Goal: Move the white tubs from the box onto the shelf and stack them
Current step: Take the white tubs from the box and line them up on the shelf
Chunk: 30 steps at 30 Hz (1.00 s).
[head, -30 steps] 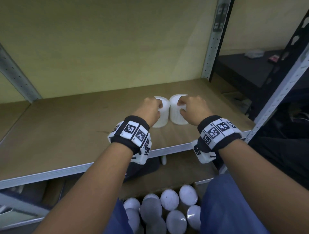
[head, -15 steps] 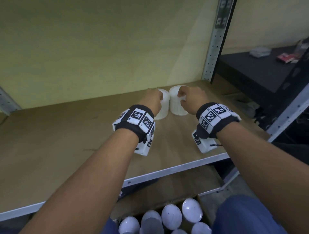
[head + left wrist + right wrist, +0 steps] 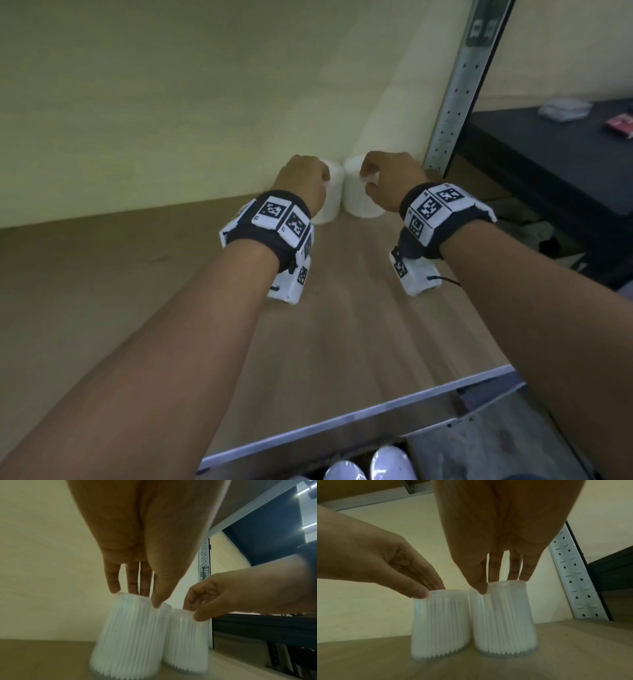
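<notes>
Two white ribbed tubs stand side by side on the wooden shelf [image 3: 171, 291], close to the back wall. My left hand [image 3: 308, 178] pinches the top rim of the left tub [image 3: 330, 198] between thumb and fingertips. My right hand [image 3: 383, 181] grips the top of the right tub [image 3: 356, 202] the same way. In the left wrist view the left hand [image 3: 135, 597] sits on the left tub [image 3: 130, 635], with the right tub [image 3: 187, 642] beside it. The right wrist view has the right hand [image 3: 503, 584] on the right tub [image 3: 503, 622], touching the left tub [image 3: 440, 623].
A perforated metal upright [image 3: 455, 85] stands just right of the tubs, against the yellow back wall. The shelf's metal front edge [image 3: 342, 418] runs below my forearms. Under it, more white tubs [image 3: 390, 464] show in the box. A dark table [image 3: 548, 154] lies to the right.
Both hands have carried their tubs from the middle of the shelf back toward the wall, still side by side. My arms have stretched further forward.
</notes>
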Motion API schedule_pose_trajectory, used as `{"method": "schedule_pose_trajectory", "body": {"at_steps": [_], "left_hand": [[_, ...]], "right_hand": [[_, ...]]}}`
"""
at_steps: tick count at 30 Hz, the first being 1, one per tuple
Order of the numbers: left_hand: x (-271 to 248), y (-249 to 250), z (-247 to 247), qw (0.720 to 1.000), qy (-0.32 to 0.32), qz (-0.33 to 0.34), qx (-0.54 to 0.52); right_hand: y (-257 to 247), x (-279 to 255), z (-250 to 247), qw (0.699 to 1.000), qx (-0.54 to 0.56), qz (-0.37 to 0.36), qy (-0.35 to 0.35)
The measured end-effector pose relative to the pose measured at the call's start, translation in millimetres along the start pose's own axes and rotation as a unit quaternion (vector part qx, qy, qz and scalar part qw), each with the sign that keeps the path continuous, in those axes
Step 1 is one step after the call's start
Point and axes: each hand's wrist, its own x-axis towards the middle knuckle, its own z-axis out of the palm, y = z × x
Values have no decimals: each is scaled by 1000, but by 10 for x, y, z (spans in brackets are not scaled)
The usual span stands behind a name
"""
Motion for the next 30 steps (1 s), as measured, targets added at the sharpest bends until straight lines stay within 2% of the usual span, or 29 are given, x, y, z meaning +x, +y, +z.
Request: {"method": "schedule_pose_trajectory", "body": {"at_steps": [9,14,16,20,30], "left_hand": [[165,-49,38,1000,19,5,-3],[91,10,-159,998,-58,-2,6],[16,72,-278,998,-62,8,10],[-293,179,-510,998,-53,15,14],[-1592,374,-975,998,-61,-14,4]], "right_hand": [[68,206,72,999,-28,-25,6],[40,150,11,996,-57,-26,-61],[27,86,-64,995,-57,-26,-77],[-43,-214,-317,999,-21,-22,-43],[-392,-1497,-680,998,16,-50,-40]]}}
